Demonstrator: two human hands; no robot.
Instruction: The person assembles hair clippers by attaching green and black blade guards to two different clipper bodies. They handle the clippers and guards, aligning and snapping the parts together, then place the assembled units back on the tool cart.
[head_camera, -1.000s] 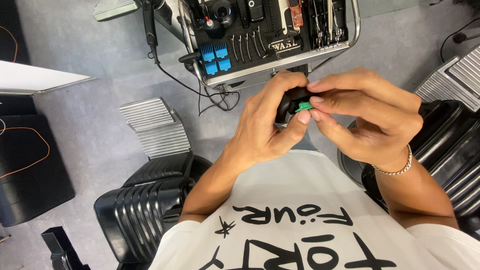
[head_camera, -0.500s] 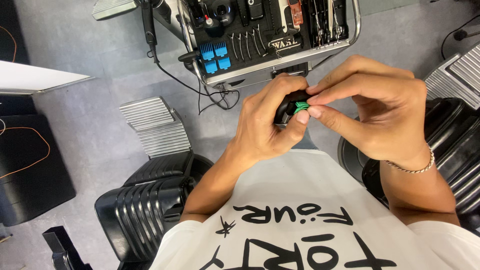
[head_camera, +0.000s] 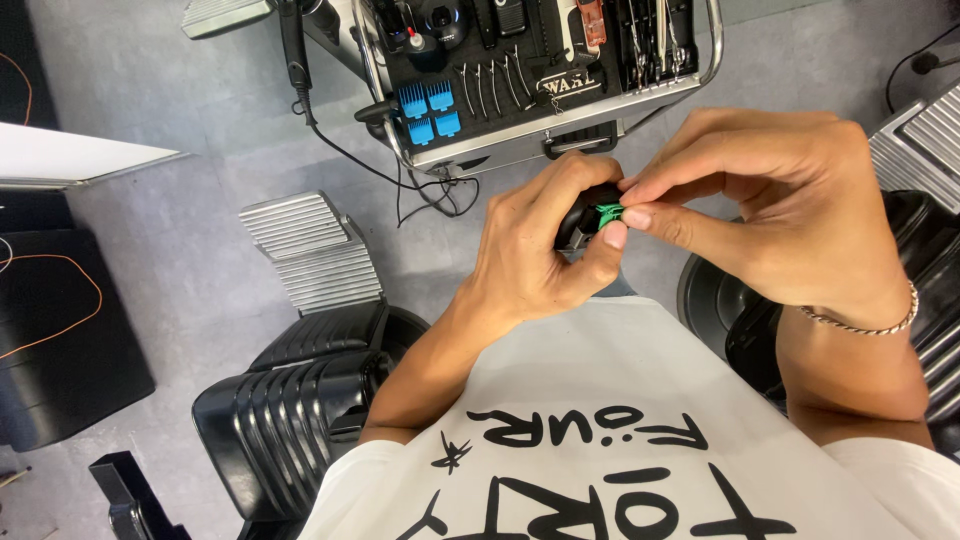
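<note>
My left hand (head_camera: 535, 250) is curled tight round the black clipper (head_camera: 580, 215) at chest height; my right hand (head_camera: 770, 215) pinches its green guard (head_camera: 608, 214); light, rigid plastic, probably slippery; I'd grip its sides.

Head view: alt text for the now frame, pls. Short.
Seen from above, a person's left hand grips a small black clipper while the right hand pinches a green comb attachment at its tip. Beyond the hands, a metal tool tray holds blue combs and clips; black barber chairs stand on the grey floor.
</note>
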